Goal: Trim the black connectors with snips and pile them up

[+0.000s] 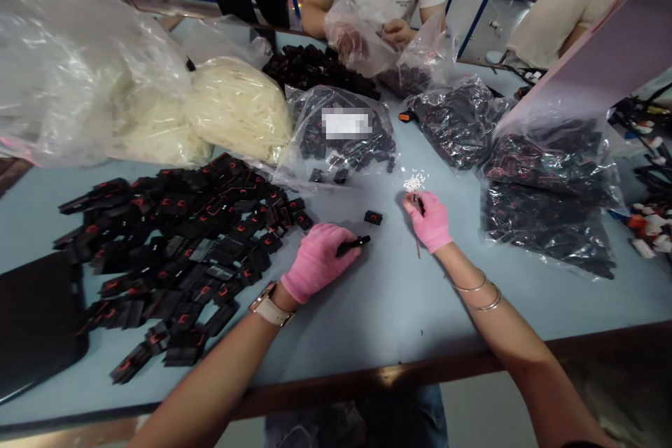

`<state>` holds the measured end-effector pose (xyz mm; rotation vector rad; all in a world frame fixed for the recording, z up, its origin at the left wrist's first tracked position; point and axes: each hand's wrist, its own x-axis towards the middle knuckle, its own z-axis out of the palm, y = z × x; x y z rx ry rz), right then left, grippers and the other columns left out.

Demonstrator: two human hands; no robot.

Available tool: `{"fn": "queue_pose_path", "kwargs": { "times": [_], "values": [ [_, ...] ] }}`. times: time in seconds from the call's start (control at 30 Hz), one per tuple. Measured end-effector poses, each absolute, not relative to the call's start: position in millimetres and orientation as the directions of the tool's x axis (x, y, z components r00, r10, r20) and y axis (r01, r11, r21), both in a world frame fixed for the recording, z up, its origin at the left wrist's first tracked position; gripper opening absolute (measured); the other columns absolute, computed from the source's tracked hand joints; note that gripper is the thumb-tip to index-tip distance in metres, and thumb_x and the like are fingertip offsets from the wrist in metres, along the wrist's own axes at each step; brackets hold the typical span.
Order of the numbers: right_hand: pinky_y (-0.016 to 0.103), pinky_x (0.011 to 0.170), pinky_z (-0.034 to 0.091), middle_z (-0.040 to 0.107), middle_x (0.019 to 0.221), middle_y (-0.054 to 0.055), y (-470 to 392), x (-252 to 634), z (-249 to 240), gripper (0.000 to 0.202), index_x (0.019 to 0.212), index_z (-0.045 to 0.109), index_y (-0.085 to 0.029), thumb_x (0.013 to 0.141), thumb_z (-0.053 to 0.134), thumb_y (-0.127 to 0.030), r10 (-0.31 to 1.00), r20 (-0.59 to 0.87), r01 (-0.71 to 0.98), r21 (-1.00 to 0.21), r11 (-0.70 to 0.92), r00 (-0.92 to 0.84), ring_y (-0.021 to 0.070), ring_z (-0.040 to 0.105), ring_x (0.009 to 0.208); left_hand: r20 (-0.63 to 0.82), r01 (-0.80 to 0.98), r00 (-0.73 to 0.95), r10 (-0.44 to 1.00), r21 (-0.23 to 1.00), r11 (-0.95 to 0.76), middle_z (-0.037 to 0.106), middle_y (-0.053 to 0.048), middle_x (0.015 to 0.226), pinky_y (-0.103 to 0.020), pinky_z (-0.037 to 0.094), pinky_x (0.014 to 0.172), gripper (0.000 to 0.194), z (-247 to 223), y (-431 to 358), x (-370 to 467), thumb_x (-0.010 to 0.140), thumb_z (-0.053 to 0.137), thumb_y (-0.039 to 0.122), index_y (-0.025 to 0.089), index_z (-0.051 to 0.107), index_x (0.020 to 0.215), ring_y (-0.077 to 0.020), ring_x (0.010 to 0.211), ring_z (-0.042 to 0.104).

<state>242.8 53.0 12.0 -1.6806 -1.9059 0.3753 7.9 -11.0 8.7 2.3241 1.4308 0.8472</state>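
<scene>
Left hand point(320, 262) clasps a black part point(360, 242) near a loose block point(373, 218). Right hand point(430, 221) apart, fingers curled beside white bits point(414, 180) (grip unclear). Seemingly picking; next calls for a fine pinch.

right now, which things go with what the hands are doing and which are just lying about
Seemingly in the job:
black part in the left hand
loose black part between the hands
small white bits beside the right hand

Probably just lying about:
bag of pale pieces
small coloured pieces at the right edge
</scene>
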Motion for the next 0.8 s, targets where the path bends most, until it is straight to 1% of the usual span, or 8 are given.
{"fn": "queue_pose_path", "kwargs": {
  "times": [0.07, 0.17, 0.27, 0.43, 0.63, 0.8],
  "values": [
    [0.03, 0.074, 0.046, 0.065, 0.087, 0.005, 38, 229, 17, 0.018, 0.092, 0.065, -0.019, 0.086, 0.051, -0.029, 0.955, 0.22, 0.723, -0.625, 0.293, -0.196, 0.0183, 0.059, 0.079, 0.33, 0.715, 0.341, 0.88, 0.518, -0.471, 0.066, -0.001, 0.073, -0.033, 0.047, 0.07, 0.01, 9, -11, 8, 0.077, 0.065, 0.029, 0.02, 0.063, 0.078, -0.018, 0.071, 0.06],
    [0.028, 0.073, 0.047, 0.065, 0.085, 0.003, 19, 210, 21, 0.014, 0.087, 0.065, -0.02, 0.085, 0.052, -0.024, 0.903, 0.196, 0.599, -0.692, 0.403, -0.382, 0.0151, 0.06, 0.076, 0.315, 0.719, 0.344, 0.885, 0.517, -0.464, 0.066, -0.002, 0.073, -0.032, 0.046, 0.07, 0.009, 10, -11, 8, 0.078, 0.064, 0.029, 0.02, 0.063, 0.078, -0.0176, 0.071, 0.06],
    [0.026, 0.073, 0.047, 0.065, 0.086, 0.003, 10, 201, 17, 0.012, 0.087, 0.066, -0.02, 0.085, 0.054, -0.022, 0.863, 0.189, 0.548, -0.703, 0.452, -0.47, 0.0141, 0.061, 0.079, 0.309, 0.722, 0.346, 0.886, 0.516, -0.462, 0.065, -0.002, 0.072, -0.032, 0.046, 0.069, 0.01, 10, -11, 8, 0.079, 0.063, 0.029, 0.02, 0.062, 0.078, -0.0174, 0.069, 0.059],
    [0.026, 0.073, 0.047, 0.065, 0.09, 0.003, 9, 200, 8, 0.013, 0.092, 0.066, -0.021, 0.083, 0.056, -0.019, 0.838, 0.144, 0.606, -0.627, 0.489, -0.526, 0.0141, 0.06, 0.08, 0.321, 0.713, 0.348, 0.881, 0.519, -0.471, 0.065, -0.002, 0.071, -0.031, 0.045, 0.068, 0.012, 9, -11, 8, 0.08, 0.062, 0.031, 0.02, 0.062, 0.076, -0.0166, 0.069, 0.059],
    [0.025, 0.072, 0.046, 0.065, 0.093, 0.003, 9, 199, 9, 0.021, 0.094, 0.066, -0.022, 0.08, 0.055, -0.011, 0.837, 0.134, 0.639, -0.586, 0.499, -0.531, 0.0142, 0.06, 0.081, 0.326, 0.71, 0.35, 0.878, 0.519, -0.476, 0.064, -0.002, 0.07, -0.031, 0.044, 0.068, 0.013, 8, -11, 7, 0.081, 0.062, 0.031, 0.019, 0.062, 0.076, -0.0167, 0.067, 0.058],
    [0.025, 0.07, 0.045, 0.064, 0.095, 0.003, 8, 199, 9, 0.026, 0.097, 0.065, -0.022, 0.078, 0.054, -0.009, 0.819, 0.134, 0.668, -0.513, 0.539, -0.559, 0.0147, 0.06, 0.08, 0.333, 0.708, 0.345, 0.878, 0.522, -0.476, 0.065, -0.002, 0.07, -0.031, 0.044, 0.068, 0.015, 10, -11, 8, 0.082, 0.06, 0.033, 0.019, 0.062, 0.075, -0.0163, 0.068, 0.058]
  ]
}}
